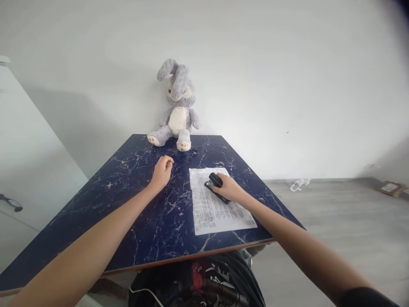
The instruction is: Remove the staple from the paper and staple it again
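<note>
A printed sheet of paper [213, 209] lies on the dark blue marble-patterned table [150, 226], right of centre. My right hand [230, 191] rests on the sheet and grips a black stapler [216, 184] over its upper part. My left hand [162, 172] hovers or rests loosely curled on the bare tabletop to the left of the paper, holding nothing that I can see.
A grey plush rabbit [177, 108] sits against the white wall at the table's far edge. A small dark item [220, 163] lies beyond the paper. A plastic bottle [299, 184] and a box [390, 187] lie on the floor at right; a white cabinet [22, 162] stands left.
</note>
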The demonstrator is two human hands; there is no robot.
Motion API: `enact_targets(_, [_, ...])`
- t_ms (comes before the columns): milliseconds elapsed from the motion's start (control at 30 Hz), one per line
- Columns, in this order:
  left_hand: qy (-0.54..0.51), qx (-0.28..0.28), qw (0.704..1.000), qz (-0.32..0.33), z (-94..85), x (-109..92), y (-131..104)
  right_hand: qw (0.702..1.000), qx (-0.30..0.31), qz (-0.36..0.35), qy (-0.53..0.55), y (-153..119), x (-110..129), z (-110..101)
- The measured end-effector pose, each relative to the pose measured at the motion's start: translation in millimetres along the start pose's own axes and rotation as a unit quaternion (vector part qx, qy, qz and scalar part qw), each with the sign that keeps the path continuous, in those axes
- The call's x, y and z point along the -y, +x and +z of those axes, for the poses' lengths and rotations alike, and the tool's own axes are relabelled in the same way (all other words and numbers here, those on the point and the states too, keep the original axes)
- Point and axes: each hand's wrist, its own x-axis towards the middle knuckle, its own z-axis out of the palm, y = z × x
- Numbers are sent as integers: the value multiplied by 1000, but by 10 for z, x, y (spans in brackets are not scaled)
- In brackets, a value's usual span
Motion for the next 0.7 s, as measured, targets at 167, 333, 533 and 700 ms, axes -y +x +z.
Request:
enact_targets(167, [-12, -3, 1000, -8, 0, 8, 29, 989, -112, 40, 91, -3, -602, -259])
enact_targets(333, [-18, -19, 999, -37, -54, 97, 59, 989, -96, -18, -114, 484, -696, -78])
enact_targets(533, [-30, -42, 998, -19, -100, 149, 97, 980, 23, 64, -189, 1028, -298, 268])
enact_targets(700, [-20, -106, 994, -22, -194, 165, 156, 983, 62, 18, -169, 1353, 441, 712])
